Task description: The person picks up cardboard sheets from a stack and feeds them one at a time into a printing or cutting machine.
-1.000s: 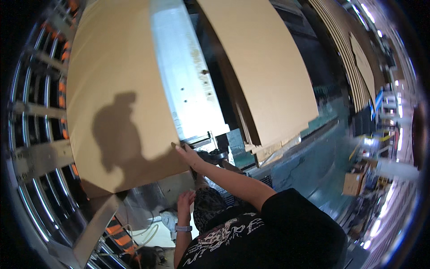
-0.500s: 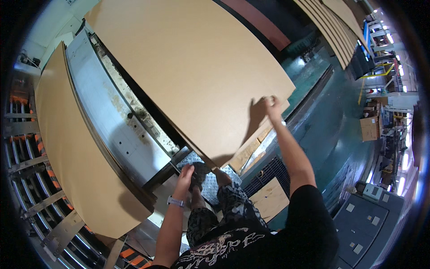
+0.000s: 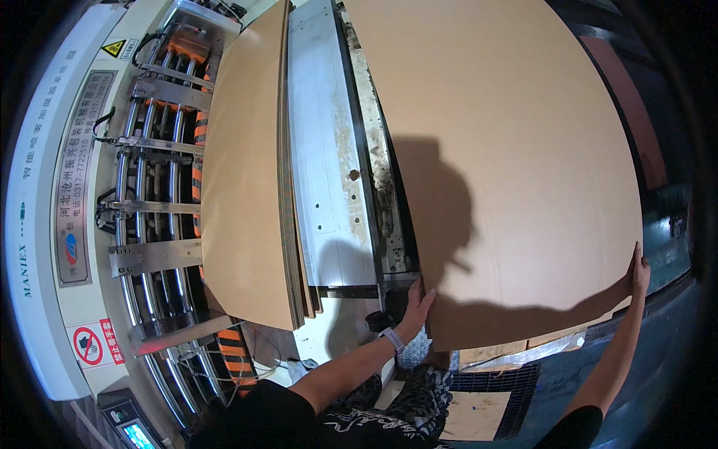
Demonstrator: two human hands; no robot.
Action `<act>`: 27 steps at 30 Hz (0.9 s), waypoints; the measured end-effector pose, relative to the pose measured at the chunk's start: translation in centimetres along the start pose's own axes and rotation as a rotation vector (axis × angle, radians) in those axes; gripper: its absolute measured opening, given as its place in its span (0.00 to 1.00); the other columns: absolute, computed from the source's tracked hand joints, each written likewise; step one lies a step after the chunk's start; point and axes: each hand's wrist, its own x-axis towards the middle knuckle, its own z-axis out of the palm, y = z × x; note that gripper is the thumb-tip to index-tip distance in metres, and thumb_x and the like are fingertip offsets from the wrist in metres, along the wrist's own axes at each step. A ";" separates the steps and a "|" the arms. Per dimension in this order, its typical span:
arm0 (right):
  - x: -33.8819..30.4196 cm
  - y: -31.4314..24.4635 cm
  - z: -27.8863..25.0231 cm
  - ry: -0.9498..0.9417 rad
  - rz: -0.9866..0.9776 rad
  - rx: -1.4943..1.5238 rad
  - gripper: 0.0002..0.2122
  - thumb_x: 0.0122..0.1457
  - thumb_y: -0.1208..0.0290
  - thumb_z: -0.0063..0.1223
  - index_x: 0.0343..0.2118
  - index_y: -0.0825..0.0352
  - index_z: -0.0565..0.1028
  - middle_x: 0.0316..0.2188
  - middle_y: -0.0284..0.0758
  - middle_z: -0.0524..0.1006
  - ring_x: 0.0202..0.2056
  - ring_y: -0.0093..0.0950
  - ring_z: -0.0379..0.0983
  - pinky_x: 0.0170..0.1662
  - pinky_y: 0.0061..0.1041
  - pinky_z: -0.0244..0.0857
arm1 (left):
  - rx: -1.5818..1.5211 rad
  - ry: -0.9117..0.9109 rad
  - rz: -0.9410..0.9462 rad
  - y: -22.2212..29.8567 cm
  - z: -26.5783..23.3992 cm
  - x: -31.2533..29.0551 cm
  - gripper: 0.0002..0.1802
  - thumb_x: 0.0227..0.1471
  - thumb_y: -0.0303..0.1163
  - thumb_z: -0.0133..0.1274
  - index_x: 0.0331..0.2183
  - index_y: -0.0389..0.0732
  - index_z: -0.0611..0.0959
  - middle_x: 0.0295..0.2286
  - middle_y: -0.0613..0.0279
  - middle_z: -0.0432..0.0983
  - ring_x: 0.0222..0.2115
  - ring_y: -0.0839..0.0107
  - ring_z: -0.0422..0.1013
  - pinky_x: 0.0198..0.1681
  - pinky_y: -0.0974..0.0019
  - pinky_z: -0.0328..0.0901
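Our large brown cardboard sheet [image 3: 531, 172] lies to the right of a pale metal plate [image 3: 321, 135], with a wooden pallet [image 3: 490, 352] showing beneath its near edge. Our left hand [image 3: 413, 310] touches its left edge close to the near corner, and our right hand [image 3: 640, 275] touches its right edge. Each grip sits at the rim of the sheet, but we cannot tell whether it closes on it. Left of the plate we see a cardboard stack [image 3: 243, 179], then shiny rollers [image 3: 131, 293] and a white machine [image 3: 41, 329] with a small lit screen [image 3: 137, 435] below.
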 end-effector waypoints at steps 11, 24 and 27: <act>-8.4 -3.2 2.5 0.164 0.005 -0.094 0.37 0.49 0.36 0.39 0.34 0.76 0.73 0.32 0.50 0.74 0.36 0.43 0.71 0.40 0.35 0.62 | -0.633 -0.221 -0.528 3.1 -3.5 -0.3 0.26 0.52 0.44 0.47 0.51 0.43 0.67 0.47 0.65 0.65 0.48 0.74 0.61 0.51 0.68 0.56; -27.7 -12.1 6.1 -0.629 0.374 0.482 0.39 0.49 0.38 0.43 0.53 0.72 0.59 0.51 0.43 0.63 0.47 0.38 0.63 0.49 0.34 0.59 | -0.372 -0.155 -0.067 17.5 -24.8 -8.2 0.18 0.52 0.40 0.49 0.41 0.39 0.72 0.34 0.64 0.72 0.34 0.74 0.70 0.37 0.71 0.65; -35.8 -18.6 7.7 -0.597 0.357 0.445 0.42 0.48 0.37 0.45 0.53 0.74 0.57 0.52 0.44 0.62 0.51 0.39 0.60 0.51 0.36 0.57 | -0.184 -0.117 -0.003 19.9 -30.8 -9.1 0.21 0.53 0.38 0.48 0.44 0.34 0.69 0.38 0.60 0.71 0.37 0.73 0.69 0.39 0.70 0.66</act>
